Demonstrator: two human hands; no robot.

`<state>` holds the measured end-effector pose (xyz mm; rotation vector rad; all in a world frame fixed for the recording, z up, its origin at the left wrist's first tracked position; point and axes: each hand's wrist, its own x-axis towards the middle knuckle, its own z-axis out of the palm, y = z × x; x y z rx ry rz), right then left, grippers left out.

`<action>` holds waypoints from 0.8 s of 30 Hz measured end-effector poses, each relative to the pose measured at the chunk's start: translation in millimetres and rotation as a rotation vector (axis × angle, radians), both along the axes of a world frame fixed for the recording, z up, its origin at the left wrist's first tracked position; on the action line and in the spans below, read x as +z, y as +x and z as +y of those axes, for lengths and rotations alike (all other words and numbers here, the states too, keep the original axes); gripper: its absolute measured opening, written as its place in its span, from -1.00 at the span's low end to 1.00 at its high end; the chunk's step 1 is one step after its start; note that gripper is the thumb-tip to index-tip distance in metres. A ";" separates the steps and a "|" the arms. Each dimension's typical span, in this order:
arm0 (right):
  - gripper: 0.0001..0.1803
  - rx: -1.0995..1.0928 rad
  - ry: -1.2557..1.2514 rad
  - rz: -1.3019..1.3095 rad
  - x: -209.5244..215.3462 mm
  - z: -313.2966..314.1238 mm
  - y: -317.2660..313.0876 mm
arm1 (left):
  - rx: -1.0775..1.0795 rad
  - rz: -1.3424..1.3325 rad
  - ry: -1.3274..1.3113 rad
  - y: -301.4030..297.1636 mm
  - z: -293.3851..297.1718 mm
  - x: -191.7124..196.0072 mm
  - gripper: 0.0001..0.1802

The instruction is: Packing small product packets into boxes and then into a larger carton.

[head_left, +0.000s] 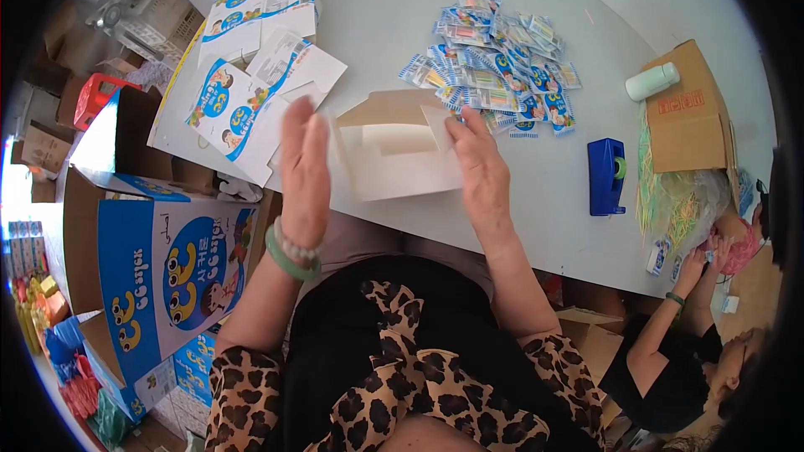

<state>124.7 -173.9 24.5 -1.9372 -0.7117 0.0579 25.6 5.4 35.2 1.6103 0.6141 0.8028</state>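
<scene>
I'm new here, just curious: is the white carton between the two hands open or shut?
Open: the white carton has flaps spread and its inside showing, between the left hand and right hand.

Between the left hand (306, 171) and right hand (481, 171), the box (410, 180) is smooth, matt card. Beyond the right hand, the packets (502, 67) are glossy, crinkled plastic; right of it, the tape dispenser (601, 177) looks like smooth plastic.
</scene>
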 end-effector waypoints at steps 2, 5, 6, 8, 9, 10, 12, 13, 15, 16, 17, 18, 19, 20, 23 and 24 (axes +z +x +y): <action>-0.50 0.015 0.334 0.499 -0.4 5.8 0.4 | -0.083 0.015 -0.331 13.2 2.7 -9.7 -0.55; -0.48 0.094 0.317 0.640 -8.2 9.8 10.4 | -0.216 0.126 0.329 25.7 1.7 -38.6 -0.49; -0.45 0.040 0.255 0.535 -12.0 10.6 12.7 | -0.246 0.164 0.345 26.3 1.3 -35.9 -0.48; -0.41 -0.018 0.192 0.432 -11.2 12.0 18.4 | -0.281 0.202 0.360 30.1 4.8 -38.5 -0.46; -0.36 -0.025 -0.024 0.377 -4.2 14.2 22.3 | -0.398 0.171 0.190 34.2 12.3 -41.3 -0.44; -0.31 -0.031 -0.239 0.318 -0.4 15.2 24.5 | -0.511 0.139 0.019 35.6 17.1 -42.5 -0.40; -0.28 0.001 -0.091 0.322 -1.3 15.1 25.9 | -0.537 0.084 -0.154 30.8 20.6 -34.7 -0.44; -0.25 0.032 0.057 0.324 -2.3 15.1 27.1 | -0.560 0.028 -0.328 28.9 22.5 -30.8 -0.48; -0.30 0.191 0.120 0.245 -8.2 11.2 34.7 | -0.671 0.121 -0.317 25.2 30.5 -32.7 -0.52; -0.34 0.348 0.182 0.161 -12.1 7.6 39.0 | -0.785 0.211 -0.307 23.1 33.8 -33.4 -0.55; -0.34 0.347 0.182 0.167 -17.1 3.4 43.8 | -0.784 0.217 -0.310 22.0 36.3 -31.3 -0.55; -0.39 0.495 0.140 0.049 -19.3 0.0 49.9 | -0.845 0.208 -0.296 22.5 38.4 -27.5 -0.58; -0.43 0.642 0.096 -0.071 -19.9 -3.6 53.4 | -0.906 0.199 -0.281 22.4 39.2 -25.7 -0.61; -0.43 0.642 0.095 -0.065 -16.9 -12.1 54.0 | -0.905 0.202 -0.286 21.3 38.7 -26.3 -0.61; -0.59 0.588 -0.351 -0.195 8.3 -21.7 34.7 | -0.903 0.039 -0.602 11.9 38.5 -28.7 -0.64; -0.60 0.543 -0.446 -0.322 7.2 -24.6 28.6 | -0.932 0.105 -0.406 12.4 35.5 -28.6 -0.62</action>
